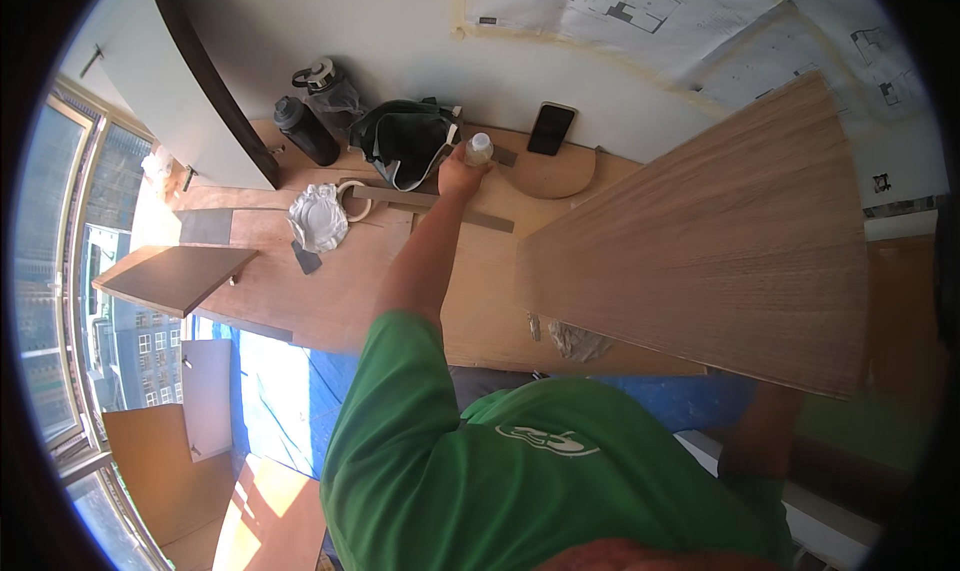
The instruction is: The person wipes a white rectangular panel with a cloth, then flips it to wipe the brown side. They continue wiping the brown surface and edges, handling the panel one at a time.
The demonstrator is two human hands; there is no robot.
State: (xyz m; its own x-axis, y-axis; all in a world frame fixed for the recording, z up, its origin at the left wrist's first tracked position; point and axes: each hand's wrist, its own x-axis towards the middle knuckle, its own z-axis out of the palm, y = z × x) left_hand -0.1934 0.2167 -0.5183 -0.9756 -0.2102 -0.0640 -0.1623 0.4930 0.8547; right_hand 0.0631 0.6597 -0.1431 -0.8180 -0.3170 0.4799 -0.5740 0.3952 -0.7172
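My left arm stretches across the wooden worktop (480, 301), and my left hand (460, 176) is closed round a small clear bottle with a white cap (480, 149). Just left of that hand stands a dark open bag (400, 146). A large wood-grain panel (700, 241) is tilted up over the right part of the worktop. My right forearm (765, 431) runs up behind the panel's lower edge. The panel hides my right hand, so its fingers cannot be seen.
A black flask (306, 131) and a clear-bodied bottle (330, 91) stand by the wall. A phone (552, 129) leans there too. Near the middle lie a tape roll (355, 202), crumpled white wrapping (318, 218) and a wood strip (450, 206). A smaller panel (175, 276) sits at left.
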